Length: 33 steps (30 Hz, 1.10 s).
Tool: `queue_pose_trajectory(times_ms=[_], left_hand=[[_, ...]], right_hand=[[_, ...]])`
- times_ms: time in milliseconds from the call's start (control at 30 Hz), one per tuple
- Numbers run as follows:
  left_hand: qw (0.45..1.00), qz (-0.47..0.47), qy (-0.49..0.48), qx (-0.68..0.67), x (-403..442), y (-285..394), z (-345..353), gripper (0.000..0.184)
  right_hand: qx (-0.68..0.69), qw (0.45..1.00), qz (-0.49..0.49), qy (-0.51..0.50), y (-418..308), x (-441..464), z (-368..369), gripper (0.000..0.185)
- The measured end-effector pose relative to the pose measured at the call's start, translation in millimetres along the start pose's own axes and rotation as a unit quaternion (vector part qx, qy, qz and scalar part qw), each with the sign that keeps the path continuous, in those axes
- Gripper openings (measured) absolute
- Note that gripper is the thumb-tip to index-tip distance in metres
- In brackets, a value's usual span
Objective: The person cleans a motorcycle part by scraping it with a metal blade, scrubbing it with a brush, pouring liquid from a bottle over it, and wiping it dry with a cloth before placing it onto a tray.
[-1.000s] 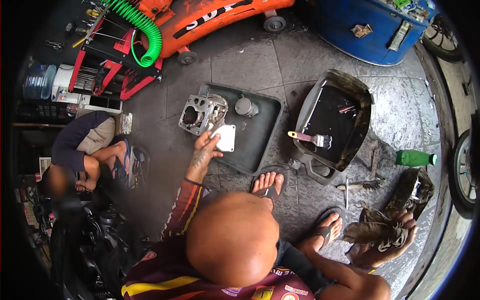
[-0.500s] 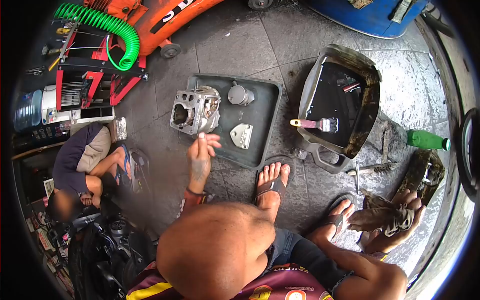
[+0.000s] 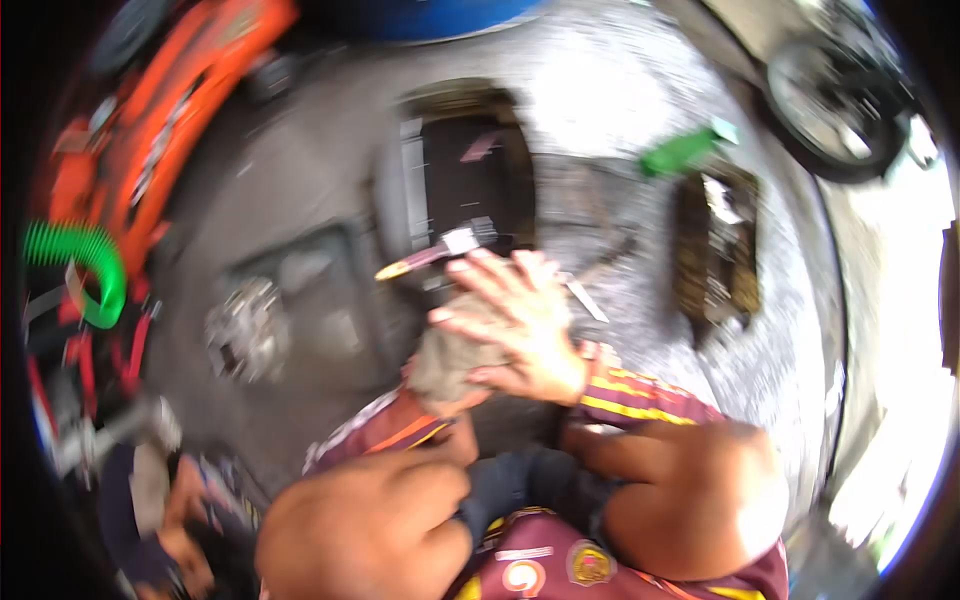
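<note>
In the head view a grey-brown rag (image 3: 450, 350) is between my two hands, in front of my knees. My right hand (image 3: 530, 335) lies over it, fingers stretched and spread apart. Under the rag is my left hand (image 3: 458, 402), which holds it from below; its fingers are mostly covered. Just beyond my fingertips, a paintbrush (image 3: 425, 262) rests across the near edge of a dark cut-open container (image 3: 408, 190) with dark contents. To the left, a grey tray (image 3: 365, 300) carries a blurred metal engine cylinder (image 3: 245, 325) and other pale parts.
A green bottle (image 3: 680, 153) and a grimy long container (image 3: 690, 260) lie on the right. A wheel (image 3: 835, 110) stands at the upper right. An orange tank (image 3: 185, 110), green coiled hose (image 3: 75, 245) and blue drum (image 3: 430, 18) are farther off. Another person (image 3: 130, 510) is at lower left.
My view has swung right and blurred. My left hand has left the engine cylinder, and my right hand has brought the rag in from the right; both hands now meet at it.
</note>
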<state>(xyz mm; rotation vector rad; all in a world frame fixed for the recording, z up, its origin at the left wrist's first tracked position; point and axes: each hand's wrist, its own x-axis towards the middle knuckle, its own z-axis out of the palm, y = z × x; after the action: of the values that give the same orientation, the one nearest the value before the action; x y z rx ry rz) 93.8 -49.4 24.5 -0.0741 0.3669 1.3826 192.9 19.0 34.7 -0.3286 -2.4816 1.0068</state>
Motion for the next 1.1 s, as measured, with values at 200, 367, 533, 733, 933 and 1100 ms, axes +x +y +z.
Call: queue_pose_trajectory(times_ms=[200, 367, 533, 733, 933, 1100], left_hand=[[0.986, -0.155, -0.004, 0.068, -11, -9, -6, 0.077], [0.901, -0.164, -0.16, 0.367, -18, 21, -7, 0.096], [0.867, -0.186, -0.132, 0.443, -12, 62, 8, 0.106], [0.785, -0.229, -0.071, 0.571, 13, 90, 61, 0.093], [0.621, -0.296, -0.094, 0.719, 50, 107, 109, 0.065], [0.58, -0.33, -0.095, 0.739, 72, 105, 132, 0.053]], right_hand=[[0.145, 0.96, 0.112, 0.211, 37, -66, 1, 0.058], [0.126, 0.92, 0.204, 0.31, 40, -106, -45, 0.045], [0.044, 0.885, 0.338, 0.317, 44, -164, -74, 0.04], [0.017, 0.892, 0.35, 0.286, 43, -191, -121, 0.023], [-0.189, 0.823, 0.431, 0.319, 131, -214, -213, 0.016], [-0.312, 0.784, 0.454, 0.286, 188, -213, -262, 0.021]])
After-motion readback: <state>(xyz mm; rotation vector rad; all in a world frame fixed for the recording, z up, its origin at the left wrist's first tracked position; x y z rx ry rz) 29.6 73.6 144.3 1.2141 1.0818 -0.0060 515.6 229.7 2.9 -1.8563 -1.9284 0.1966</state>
